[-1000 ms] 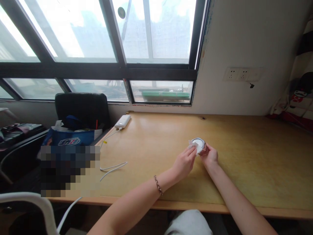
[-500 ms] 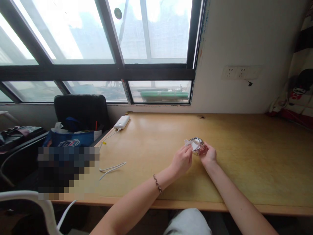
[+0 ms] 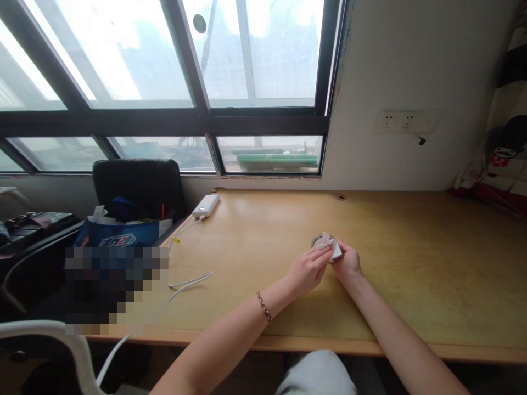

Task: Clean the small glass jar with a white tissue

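My left hand (image 3: 309,267) is closed on a white tissue (image 3: 335,250), its fingertips pressing the tissue against a small, round, shiny glass-like container (image 3: 316,240). The container is held up from the other side by my right hand (image 3: 348,260), whose fingers wrap round its right edge. Much of the container is hidden behind the tissue and my fingers; its curved rim shows at the left. Both hands are over the middle of the wooden table (image 3: 255,230). A braided bracelet (image 3: 264,307) circles my left wrist.
A white power bank (image 3: 206,206) with a cable lies at the table's back left; a loop of white cable (image 3: 191,281) lies nearer. Left of the table stands a black chair (image 3: 138,184) with a blue bag (image 3: 123,233). Wall sockets (image 3: 407,122) are at the back right.
The tissue has moved from the container's left rim to the right, across its top. The container has shifted slightly left, and my right hand with it.
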`<state>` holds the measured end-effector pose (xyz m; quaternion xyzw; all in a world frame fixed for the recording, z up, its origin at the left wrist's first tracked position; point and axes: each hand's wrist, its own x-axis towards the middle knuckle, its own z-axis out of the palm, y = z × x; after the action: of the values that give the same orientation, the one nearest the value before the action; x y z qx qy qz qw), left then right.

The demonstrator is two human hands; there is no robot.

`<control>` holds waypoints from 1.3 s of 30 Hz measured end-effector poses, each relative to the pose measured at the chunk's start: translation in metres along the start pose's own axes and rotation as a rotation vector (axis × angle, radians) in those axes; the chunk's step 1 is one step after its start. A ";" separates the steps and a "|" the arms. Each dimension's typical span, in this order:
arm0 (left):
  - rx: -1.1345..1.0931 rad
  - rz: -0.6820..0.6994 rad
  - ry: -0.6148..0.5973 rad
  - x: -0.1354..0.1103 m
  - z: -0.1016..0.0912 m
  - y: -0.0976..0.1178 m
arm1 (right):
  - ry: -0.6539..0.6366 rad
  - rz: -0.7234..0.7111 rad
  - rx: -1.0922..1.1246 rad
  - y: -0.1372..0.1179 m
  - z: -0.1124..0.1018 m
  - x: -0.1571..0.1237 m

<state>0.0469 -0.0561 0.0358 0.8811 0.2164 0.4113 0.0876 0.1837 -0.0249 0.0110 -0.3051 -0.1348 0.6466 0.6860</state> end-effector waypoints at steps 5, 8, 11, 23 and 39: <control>0.044 0.125 -0.052 0.001 -0.004 0.006 | 0.037 0.005 -0.004 -0.005 -0.006 0.004; 0.084 0.089 -0.038 0.001 -0.007 0.001 | 0.015 -0.010 -0.017 -0.008 -0.007 0.006; 0.092 -0.072 0.023 0.000 -0.005 -0.006 | 0.025 -0.023 -0.015 -0.009 -0.006 0.006; -0.073 -0.140 0.101 0.002 -0.003 -0.004 | -0.063 -0.020 -0.043 0.004 0.008 -0.008; -0.129 -0.155 0.122 0.002 -0.003 -0.007 | -0.095 -0.101 -0.172 -0.001 0.014 -0.018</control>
<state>0.0437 -0.0489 0.0367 0.8276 0.2618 0.4692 0.1621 0.1739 -0.0390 0.0267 -0.3245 -0.2373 0.6112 0.6818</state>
